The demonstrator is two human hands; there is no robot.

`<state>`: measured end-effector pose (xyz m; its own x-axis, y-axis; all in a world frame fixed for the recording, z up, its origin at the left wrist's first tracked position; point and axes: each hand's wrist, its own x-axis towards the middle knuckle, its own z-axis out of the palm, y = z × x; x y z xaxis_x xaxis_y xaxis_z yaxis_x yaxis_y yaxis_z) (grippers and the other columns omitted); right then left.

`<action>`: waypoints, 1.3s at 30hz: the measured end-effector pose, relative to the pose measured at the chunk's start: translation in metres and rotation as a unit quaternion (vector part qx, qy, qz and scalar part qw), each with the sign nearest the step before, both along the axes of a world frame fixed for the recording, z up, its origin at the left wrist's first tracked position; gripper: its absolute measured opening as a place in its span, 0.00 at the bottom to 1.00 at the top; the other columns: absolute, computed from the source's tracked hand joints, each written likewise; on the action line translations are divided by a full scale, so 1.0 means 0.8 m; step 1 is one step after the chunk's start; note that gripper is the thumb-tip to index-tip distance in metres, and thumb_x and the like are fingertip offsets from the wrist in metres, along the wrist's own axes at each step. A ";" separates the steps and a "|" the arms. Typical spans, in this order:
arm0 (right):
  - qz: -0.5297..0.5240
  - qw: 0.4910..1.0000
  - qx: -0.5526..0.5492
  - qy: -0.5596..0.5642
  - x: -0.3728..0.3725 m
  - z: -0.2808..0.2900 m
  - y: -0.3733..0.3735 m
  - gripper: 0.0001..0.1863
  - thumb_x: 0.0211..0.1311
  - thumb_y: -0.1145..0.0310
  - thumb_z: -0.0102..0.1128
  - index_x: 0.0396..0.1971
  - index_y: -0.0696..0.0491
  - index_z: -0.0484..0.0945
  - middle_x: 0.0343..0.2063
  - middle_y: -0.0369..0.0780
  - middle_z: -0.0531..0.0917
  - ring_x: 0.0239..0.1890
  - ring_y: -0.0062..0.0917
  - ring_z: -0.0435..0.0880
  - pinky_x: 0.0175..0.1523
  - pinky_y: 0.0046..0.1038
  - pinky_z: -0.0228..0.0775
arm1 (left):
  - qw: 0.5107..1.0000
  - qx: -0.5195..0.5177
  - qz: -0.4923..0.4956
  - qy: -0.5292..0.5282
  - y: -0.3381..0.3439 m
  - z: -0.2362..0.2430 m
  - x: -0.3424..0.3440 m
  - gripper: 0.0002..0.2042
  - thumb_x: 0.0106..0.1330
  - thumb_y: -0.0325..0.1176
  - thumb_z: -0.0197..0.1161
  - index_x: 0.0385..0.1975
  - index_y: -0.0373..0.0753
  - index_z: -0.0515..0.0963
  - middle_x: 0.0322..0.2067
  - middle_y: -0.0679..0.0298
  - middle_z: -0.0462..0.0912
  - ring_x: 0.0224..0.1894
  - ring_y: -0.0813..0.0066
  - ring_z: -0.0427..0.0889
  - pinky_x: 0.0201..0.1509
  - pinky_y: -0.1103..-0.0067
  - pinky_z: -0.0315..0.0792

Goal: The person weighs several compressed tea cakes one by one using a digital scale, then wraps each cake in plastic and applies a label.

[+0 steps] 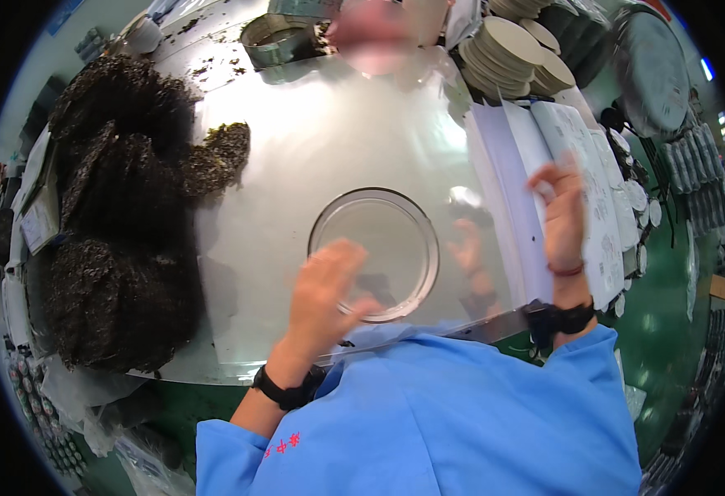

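Note:
My left hand (325, 293) is over the near left part of a round ring (431, 248) with a clear and metallic rim, lying on the shiny pale work surface (329, 132). Its fingers are stretched, slightly blurred, with the thumb apart; nothing shows in them. Whether it touches the ring, I cannot tell. To the right, my right hand (564, 219) is raised over white printed sheets (590, 198), its fingers loosely bent and apart, with nothing visible between them. The surface mirrors this hand.
Large heaps of dark dried flakes (123, 302) line the left side, with a smaller greenish-brown pile (220, 157) beside them. At the far edge stand a round metal tin (276, 50), a blurred pink shape (371, 37) and stacked cream discs (503, 54). Several white round pieces (637, 197) lie right.

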<state>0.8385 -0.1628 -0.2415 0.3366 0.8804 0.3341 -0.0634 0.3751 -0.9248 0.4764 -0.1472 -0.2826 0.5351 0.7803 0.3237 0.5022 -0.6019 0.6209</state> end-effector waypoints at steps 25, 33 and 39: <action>0.104 0.837 0.156 -0.514 -0.106 0.069 0.125 0.13 0.65 0.62 0.59 0.25 0.55 0.71 0.18 0.48 0.72 0.20 0.44 0.73 0.23 0.38 0.62 | 0.956 -0.091 -0.229 0.161 -0.019 0.107 0.039 0.16 0.59 0.31 0.63 0.48 0.40 0.75 0.25 0.57 0.79 0.29 0.57 0.79 0.32 0.66 0.70; 0.145 0.772 0.244 -0.568 -0.069 -0.004 0.001 0.22 0.67 0.53 0.56 0.18 0.50 0.65 0.16 0.36 0.67 0.17 0.28 0.67 0.23 0.30 0.57 | 0.942 -0.208 -0.247 0.091 0.002 0.019 0.046 0.29 0.67 0.41 0.56 0.66 0.36 0.61 0.65 0.46 0.60 0.69 0.51 0.57 0.70 0.62 0.53; 0.311 0.695 0.039 -0.647 -0.048 -0.079 0.017 0.19 0.57 0.48 0.63 0.33 0.51 0.79 0.28 0.38 0.80 0.33 0.33 0.81 0.40 0.34 0.73 | 0.943 -0.253 -0.176 0.122 -0.031 0.011 -0.022 0.30 0.71 0.49 0.54 0.68 0.38 0.61 0.71 0.47 0.52 0.73 0.46 0.49 0.74 0.59 0.48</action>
